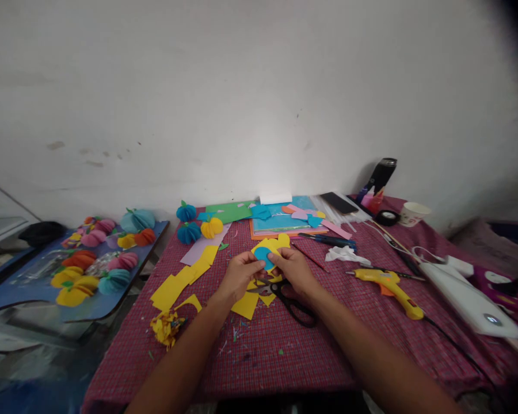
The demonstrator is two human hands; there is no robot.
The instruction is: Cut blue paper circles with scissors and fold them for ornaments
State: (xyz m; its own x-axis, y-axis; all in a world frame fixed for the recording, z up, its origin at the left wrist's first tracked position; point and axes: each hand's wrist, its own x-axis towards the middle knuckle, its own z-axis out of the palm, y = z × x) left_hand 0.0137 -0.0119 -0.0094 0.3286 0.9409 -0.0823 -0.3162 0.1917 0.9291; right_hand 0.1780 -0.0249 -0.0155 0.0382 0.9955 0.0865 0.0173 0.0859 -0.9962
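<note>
Checked tablecloth [259, 351], blue disc [264, 257] facing up, pinched by left hand [238, 277], right hand [294, 270]

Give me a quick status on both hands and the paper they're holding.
Left hand and right hand both pinch the blue paper circle against yellow paper pieces. Black scissors lie under the right wrist. Yellow glue gun sits clear, off right.

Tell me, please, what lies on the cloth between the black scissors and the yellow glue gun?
Only bare checked cloth between scissors and glue gun, apart from the person's right forearm, in the head view.
</note>
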